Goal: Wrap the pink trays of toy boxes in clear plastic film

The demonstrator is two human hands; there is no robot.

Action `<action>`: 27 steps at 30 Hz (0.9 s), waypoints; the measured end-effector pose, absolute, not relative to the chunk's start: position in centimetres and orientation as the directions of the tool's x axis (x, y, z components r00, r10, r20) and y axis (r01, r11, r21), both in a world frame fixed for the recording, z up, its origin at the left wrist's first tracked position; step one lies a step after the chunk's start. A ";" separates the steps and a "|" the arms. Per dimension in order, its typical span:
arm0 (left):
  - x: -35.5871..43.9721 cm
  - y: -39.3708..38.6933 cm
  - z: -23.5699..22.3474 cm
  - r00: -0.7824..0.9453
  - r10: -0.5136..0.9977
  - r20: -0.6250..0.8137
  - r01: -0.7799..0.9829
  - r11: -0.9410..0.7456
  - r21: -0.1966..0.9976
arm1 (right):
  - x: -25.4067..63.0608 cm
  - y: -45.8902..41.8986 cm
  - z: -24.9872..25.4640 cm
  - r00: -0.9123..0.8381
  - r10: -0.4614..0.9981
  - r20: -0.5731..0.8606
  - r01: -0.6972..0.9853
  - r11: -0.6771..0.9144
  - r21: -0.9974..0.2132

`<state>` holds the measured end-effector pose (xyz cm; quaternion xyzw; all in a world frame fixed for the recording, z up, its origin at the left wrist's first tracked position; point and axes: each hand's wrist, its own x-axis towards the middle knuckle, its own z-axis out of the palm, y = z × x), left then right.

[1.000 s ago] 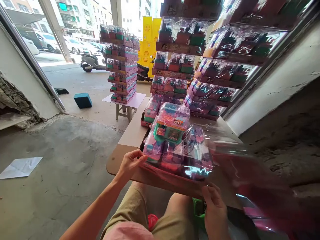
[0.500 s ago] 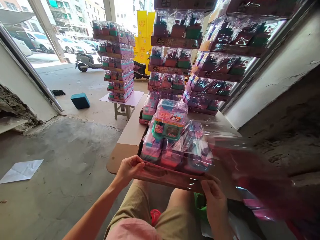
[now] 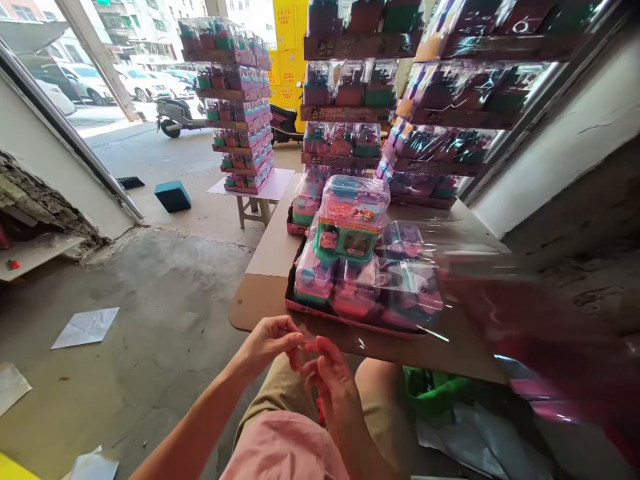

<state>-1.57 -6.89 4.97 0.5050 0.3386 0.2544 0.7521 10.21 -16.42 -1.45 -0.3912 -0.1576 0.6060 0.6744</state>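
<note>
The left hand (image 3: 270, 345) is pinching what seems to be clear film (image 3: 475, 267), perhaps to keep it taut; whether the curled right hand (image 3: 340, 383) is gripping any, I can't tell. Just beyond both hands, the tray (image 3: 350, 324) is resting on the counter (image 3: 260, 297), keeping its toy boxes (image 3: 314, 283) together, with one boxed toy (image 3: 353, 217) sitting on top.

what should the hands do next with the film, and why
Probably move apart, drawing the film along the front edge of the tray: the left hand and the right hand are close together before it, while film reaches over the boxes from the right.
</note>
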 end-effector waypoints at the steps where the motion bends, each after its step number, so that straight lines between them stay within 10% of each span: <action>1: -1.6 -6.9 4.9 0.645 0.721 -0.251 -0.048 0.366 0.929 | 9.6 -15.6 -1.2 0.194 0.958 -0.211 -0.697 -0.016 -0.717; 27: -1.8 -7.2 4.9 0.670 0.697 -0.256 -0.127 0.447 0.885 | 8.3 -12.7 0.6 0.057 0.998 0.028 -0.634 0.057 -0.771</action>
